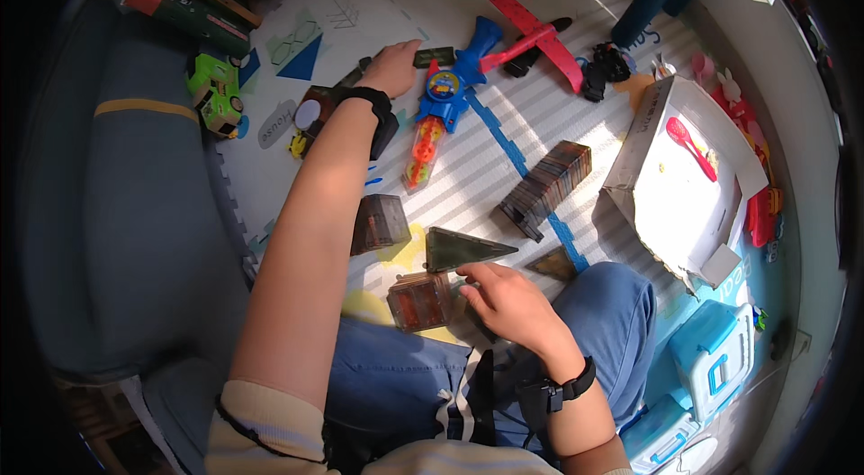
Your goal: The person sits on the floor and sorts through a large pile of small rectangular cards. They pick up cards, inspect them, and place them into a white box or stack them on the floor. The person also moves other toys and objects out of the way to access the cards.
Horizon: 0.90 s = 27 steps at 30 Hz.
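Note:
My left hand reaches far out over the mat, palm down, its fingertips close to a dark translucent rectangular tile. Whether it grips anything underneath is hidden. Near my lap, my right hand hovers with thumb and forefinger apart, holding nothing visible. Its forefinger lies by the lower edge of a long dark triangular tile. A stack of brownish square tiles sits left of that hand. Beyond are a grey translucent block of tiles, a long row of stacked tiles and a smaller triangular tile.
A blue toy launcher and a red foam glider lie ahead. On the right are an opened cardboard box and blue-white storage boxes. A green toy car stands by the grey sofa on the left.

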{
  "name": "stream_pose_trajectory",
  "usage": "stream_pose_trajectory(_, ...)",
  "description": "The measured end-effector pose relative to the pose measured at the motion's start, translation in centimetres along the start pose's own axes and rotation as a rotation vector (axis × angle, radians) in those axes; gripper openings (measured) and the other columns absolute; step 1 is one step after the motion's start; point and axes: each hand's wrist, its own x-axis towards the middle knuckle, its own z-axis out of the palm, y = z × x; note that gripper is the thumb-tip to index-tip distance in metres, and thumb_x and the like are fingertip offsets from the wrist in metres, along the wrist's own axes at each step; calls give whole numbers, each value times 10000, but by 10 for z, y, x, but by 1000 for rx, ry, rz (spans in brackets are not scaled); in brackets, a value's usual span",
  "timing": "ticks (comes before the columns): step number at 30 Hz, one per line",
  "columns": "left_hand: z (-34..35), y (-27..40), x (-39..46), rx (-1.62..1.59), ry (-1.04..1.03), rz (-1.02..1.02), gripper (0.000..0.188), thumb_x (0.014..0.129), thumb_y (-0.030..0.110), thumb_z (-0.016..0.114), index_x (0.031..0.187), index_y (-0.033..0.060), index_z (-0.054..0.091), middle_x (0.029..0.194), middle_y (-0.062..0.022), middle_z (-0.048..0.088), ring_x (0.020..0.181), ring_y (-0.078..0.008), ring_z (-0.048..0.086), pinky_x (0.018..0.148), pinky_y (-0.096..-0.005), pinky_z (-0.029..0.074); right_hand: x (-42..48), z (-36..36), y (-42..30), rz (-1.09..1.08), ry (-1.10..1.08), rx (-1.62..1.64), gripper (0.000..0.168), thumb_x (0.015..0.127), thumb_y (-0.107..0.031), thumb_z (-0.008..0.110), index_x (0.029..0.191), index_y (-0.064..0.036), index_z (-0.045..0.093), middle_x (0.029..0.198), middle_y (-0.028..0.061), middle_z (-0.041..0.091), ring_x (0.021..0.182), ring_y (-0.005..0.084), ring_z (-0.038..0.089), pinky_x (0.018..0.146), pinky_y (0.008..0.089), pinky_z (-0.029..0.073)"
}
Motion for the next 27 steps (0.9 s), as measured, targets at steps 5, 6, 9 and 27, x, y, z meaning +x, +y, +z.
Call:
stream_pose_trajectory(5,38,9,9,208,-132,-131,604,848,74,548,1409,146,337,1430,-116,376,1317,-257,368,1038,-471,299,2,0,7,-15,50,33,206,887,-182,537,1041,-50,572,856,153,616,818,358,597,735,428,474)
stream_pose_trajectory(6,30,9,11,236,-158,-132,587,846,77,552,1393,158,355,1387,-106,416,1284,-262,400,1026,-467,299,2,-1,4,-16,50,53,204,888,-180,536,1039,-49,573,857,152,617,820,357,597,739,427,474)
stream_pose_trajectory(9,23,7,6,374,-110,-73,477,806,118,597,1256,94,441,1200,-142,510,1145,-297,501,1001,-457,305,2,-4,5,-22,71,85,205,885,-173,540,1035,-40,579,873,158,622,828,357,596,765,420,473)
stream_pose_trajectory(27,-55,127,-298,-808,207,-67,204,869,31,601,1060,3,536,932,-35,585,764,-84,600,649,-220,492,-16,-17,-20,-408,163,110,353,793,-159,684,1121,-63,594,992,106,610,904,248,585,819,323,471)
